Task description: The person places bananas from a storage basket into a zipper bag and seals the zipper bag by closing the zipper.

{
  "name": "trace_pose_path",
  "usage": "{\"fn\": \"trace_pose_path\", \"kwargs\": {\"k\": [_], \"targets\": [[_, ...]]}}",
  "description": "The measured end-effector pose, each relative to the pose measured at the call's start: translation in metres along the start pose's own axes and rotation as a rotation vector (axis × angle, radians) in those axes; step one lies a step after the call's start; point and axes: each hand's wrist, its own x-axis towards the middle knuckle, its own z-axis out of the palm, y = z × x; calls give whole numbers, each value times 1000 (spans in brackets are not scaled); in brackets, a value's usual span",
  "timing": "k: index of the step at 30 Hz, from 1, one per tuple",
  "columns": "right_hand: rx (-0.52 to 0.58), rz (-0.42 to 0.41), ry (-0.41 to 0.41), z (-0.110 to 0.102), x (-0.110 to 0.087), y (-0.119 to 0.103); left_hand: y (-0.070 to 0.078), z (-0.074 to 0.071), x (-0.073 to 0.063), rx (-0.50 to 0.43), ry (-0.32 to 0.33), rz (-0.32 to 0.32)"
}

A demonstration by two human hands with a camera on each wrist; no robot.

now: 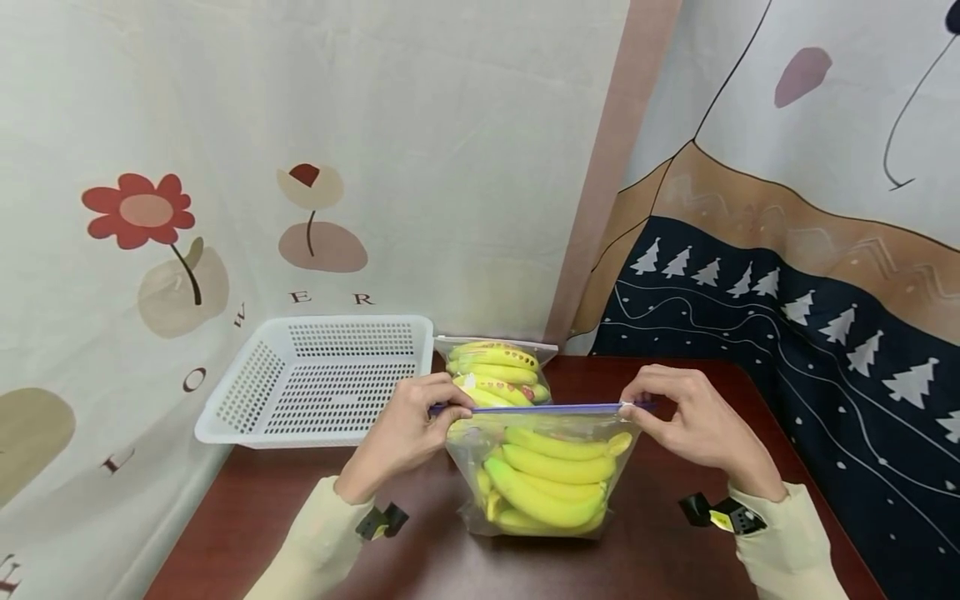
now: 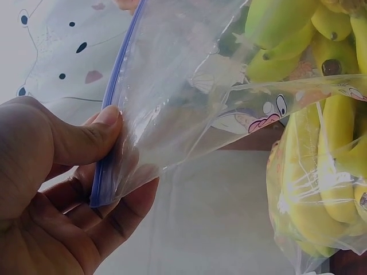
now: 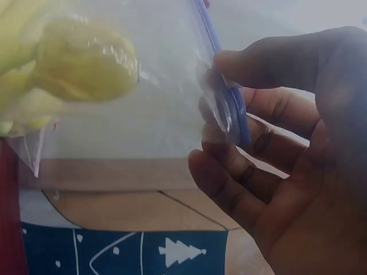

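A clear zip bag with a blue zip strip stands on the table, with several bananas inside. My left hand pinches the left end of the strip between thumb and fingers. At the other end, my right hand pinches the right corner, so the top edge stretches straight between both hands. In the left wrist view the thumb presses on the blue strip. The right wrist view shows the thumb against the strip's end, with fingers behind the film.
Behind it stands a second zip bag of bananas, partly hidden by the front bag. A white perforated plastic basket sits at the back left of the dark red-brown table. Printed curtains hang at the back and right.
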Motion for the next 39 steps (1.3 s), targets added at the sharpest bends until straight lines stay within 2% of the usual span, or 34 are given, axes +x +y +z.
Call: {"fn": "trace_pose_path", "kwargs": {"k": [7, 10, 13, 15, 19, 22, 25, 28, 31, 35, 37, 39], "targets": [[-16, 33, 24, -3, -5, 6, -1, 1, -2, 2, 14, 8], [-14, 77, 46, 1, -7, 8, -1, 1, -2, -14, 10, -26], [21, 173, 46, 9, -10, 12, -2, 2, -2, -45, 27, -84], [91, 235, 12, 17, -15, 17, -5, 4, -3, -63, 50, -118], [295, 321, -129, 47, -32, 31, -13, 9, -4, -94, 117, -162], [413, 348, -239, 77, -48, 39, -17, 13, -4, -121, 150, -181], [467, 346, -288, 101, -60, 44, -19, 17, -3, -152, 161, -215], [510, 345, -284, 116, -66, 48, -20, 19, -3, -207, 161, -300], [486, 378, -246, 124, -70, 51, -21, 24, -7, -295, 158, -431], [485, 424, -186, 132, -75, 55, -25, 34, -20, -420, 122, -599], [523, 429, -166, 135, -77, 56, -27, 41, -30, -454, 102, -637], [562, 419, -159, 137, -79, 57, -30, 48, -43, -499, 72, -637]]}}
